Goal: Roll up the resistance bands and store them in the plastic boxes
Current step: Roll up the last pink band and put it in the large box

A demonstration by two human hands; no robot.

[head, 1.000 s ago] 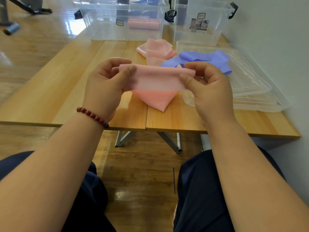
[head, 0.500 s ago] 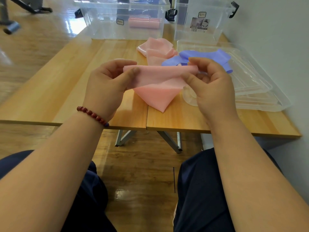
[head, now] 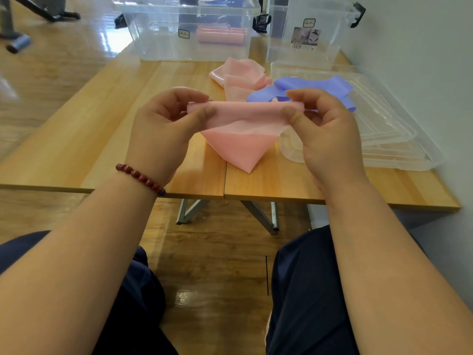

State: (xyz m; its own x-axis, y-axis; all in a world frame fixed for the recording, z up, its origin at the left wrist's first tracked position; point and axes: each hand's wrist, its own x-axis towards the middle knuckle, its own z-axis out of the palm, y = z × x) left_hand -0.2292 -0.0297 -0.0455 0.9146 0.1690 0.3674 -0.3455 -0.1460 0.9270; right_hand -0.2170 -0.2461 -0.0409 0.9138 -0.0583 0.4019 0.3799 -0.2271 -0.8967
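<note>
A pink resistance band [head: 243, 116] is stretched flat between my hands above the table's near edge. My left hand [head: 163, 124] pinches its left end between thumb and fingers. My right hand [head: 325, 129] pinches the right end the same way. The band's loose tail hangs down onto the table in a point. Behind it, the rest of the pink band [head: 243, 75] lies crumpled, and a purple band [head: 307, 85] lies partly on a clear lid. A rolled pink band [head: 221, 37] rests inside the wide clear plastic box [head: 158, 42].
A taller clear plastic box [head: 330, 39] stands at the back right near the wall. Clear lids [head: 399, 139] are stacked flat on the table's right side. The wooden table [head: 76, 139] has bare surface on its left. My knees are below the table edge.
Both hands have turned the band's top edge over, so the held strip looks narrower and more gathered. The hands stay in nearly the same place above the table.
</note>
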